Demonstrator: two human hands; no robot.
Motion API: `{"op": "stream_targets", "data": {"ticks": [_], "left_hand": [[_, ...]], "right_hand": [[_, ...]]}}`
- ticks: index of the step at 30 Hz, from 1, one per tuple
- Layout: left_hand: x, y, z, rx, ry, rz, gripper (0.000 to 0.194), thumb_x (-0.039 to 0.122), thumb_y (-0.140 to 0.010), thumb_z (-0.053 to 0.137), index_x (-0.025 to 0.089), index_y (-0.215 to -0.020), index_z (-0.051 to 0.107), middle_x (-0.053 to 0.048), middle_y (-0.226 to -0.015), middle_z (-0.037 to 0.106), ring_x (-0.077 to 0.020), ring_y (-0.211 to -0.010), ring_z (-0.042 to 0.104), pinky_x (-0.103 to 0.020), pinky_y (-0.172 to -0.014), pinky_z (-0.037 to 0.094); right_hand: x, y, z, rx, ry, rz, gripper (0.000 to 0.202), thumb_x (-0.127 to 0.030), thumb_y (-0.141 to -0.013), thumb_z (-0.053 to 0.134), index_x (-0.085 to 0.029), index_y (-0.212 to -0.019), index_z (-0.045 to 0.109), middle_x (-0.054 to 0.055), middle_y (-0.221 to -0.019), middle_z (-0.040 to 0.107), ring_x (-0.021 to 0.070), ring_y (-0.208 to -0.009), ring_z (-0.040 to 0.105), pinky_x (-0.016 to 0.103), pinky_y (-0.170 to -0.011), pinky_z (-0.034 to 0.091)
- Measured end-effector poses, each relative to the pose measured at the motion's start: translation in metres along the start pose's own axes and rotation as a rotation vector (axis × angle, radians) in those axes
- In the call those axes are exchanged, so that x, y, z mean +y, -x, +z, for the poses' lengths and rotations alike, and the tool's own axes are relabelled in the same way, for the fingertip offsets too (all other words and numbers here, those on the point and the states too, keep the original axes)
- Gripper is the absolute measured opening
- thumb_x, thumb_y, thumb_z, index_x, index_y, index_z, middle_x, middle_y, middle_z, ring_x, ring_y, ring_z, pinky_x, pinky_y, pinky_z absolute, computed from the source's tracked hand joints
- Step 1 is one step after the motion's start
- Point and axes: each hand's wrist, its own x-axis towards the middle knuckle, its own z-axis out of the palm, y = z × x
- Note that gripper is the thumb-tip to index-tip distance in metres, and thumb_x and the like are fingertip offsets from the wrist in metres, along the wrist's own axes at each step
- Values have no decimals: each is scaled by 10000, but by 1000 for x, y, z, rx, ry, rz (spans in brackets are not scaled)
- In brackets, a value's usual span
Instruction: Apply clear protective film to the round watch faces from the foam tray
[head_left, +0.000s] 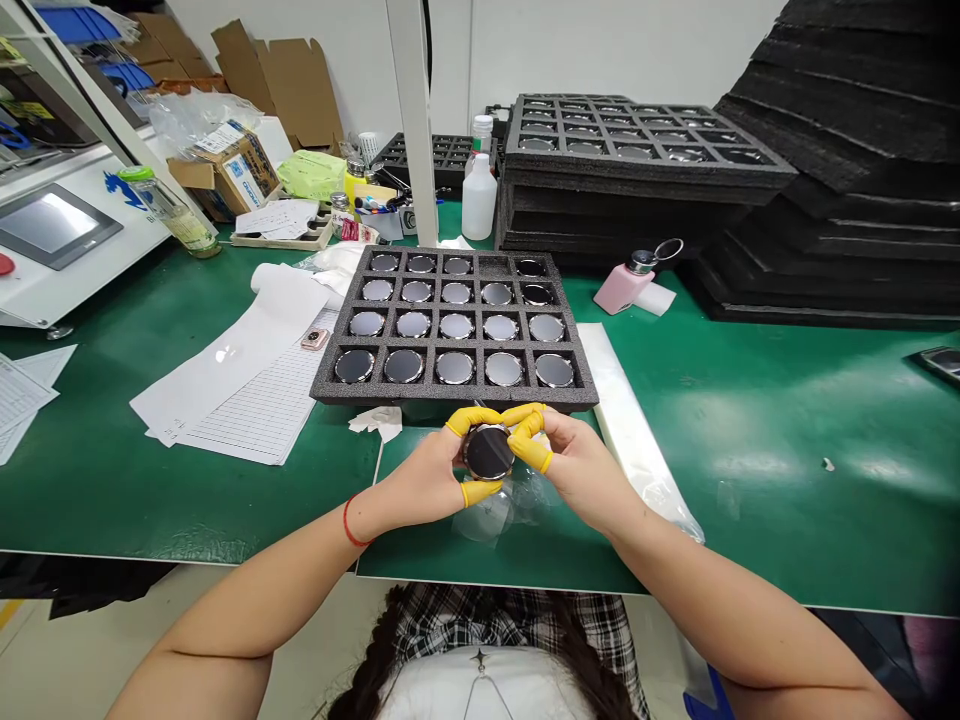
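Note:
In front of the foam tray, my left hand (431, 478) grips a round smartwatch case (489, 453) by its rim, dark glass facing up. Yellow finger cots cover the fingertips of both hands. My right hand (574, 458) is closed, thumb and fingers pinched against the right side of the same watch case. Whether a thin film is between those fingertips, I cannot make out. Just beyond lies a black foam tray (455, 392) with similar round watch cases in its compartments; one back-row compartment has none. Clear plastic film pieces (484, 515) lie beneath the hands.
A long white plastic sleeve pack (637, 440) lies to the right. Behind it stand a pink pump bottle (616, 290) and stacked foam trays (637, 180). Paper sheets (240, 360) with a small square watch (313, 339) lie left. A white post (415, 120) rises behind the tray.

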Motion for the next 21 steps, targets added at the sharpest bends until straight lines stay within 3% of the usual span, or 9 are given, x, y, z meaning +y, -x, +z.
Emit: {"op": "stream_targets", "data": {"ticks": [7, 10, 13, 16, 21], "left_hand": [[1, 0, 0, 1, 10, -8, 495, 222, -774, 683, 278, -1202, 440, 8, -1040, 611, -117, -824, 625, -253, -760, 535], [0, -1, 0, 19, -9, -7, 499, 219, -772, 688, 277, -1201, 439, 3, -1052, 606, -123, -852, 623, -257, -779, 531], [-1, 0, 0, 31, -23, -16, 496, 232, -779, 688, 269, -1204, 435, -11, -1075, 604, -131, -871, 622, -263, -793, 529], [-2, 1, 1, 5, -6, 3, 507, 247, -789, 680, 251, -1224, 419, -29, -1091, 608, -144, -889, 626, -273, -796, 533], [-4, 1, 5, -17, -36, 12, 476, 234, -804, 659, 237, -1210, 411, -27, -1039, 637, -151, -860, 636, -288, -781, 532]], "right_hand": [[-3, 0, 1, 51, 153, -55, 48, -244, -767, 594, -207, -746, 615, 38, -1035, 628, 214, -997, 542, 391, -896, 390], [-2, 2, 1, 162, 363, -216, 84, -268, -816, 587, -212, -755, 603, 35, -1006, 633, 217, -1003, 533, 417, -925, 354], [2, 3, 4, 234, 525, -358, 134, -326, -851, 584, -221, -934, 591, 45, -1000, 624, 222, -984, 527, 421, -910, 343], [6, 2, 9, 126, 587, -322, 285, -421, -824, 611, -211, -1010, 561, 48, -950, 598, 227, -916, 517, 397, -839, 363], [7, -5, 12, -67, 421, -88, 351, -494, -800, 599, -190, -656, 501, 5, -717, 504, 178, -733, 459, 319, -699, 352]]}}
